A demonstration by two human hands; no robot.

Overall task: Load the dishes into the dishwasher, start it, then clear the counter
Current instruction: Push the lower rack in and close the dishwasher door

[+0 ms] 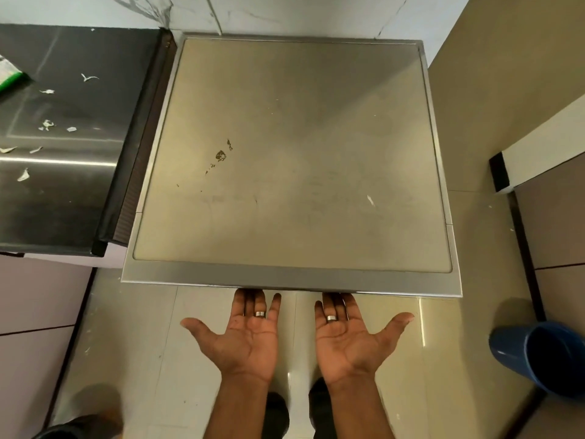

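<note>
Two palm-up hands, left hand [245, 335] and right hand [349, 334], fingers straight, tips under the dishwasher top [291, 160] front edge at lower centre, grasping nothing

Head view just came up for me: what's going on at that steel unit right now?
A person stands at the dishwasher, seen from above. Both palms face up, and the fingertips of the left hand and right hand are tucked under its front edge; neither hand holds anything. The counter to the left has white scraps on it. A blue bucket sits on the floor at right.
</note>
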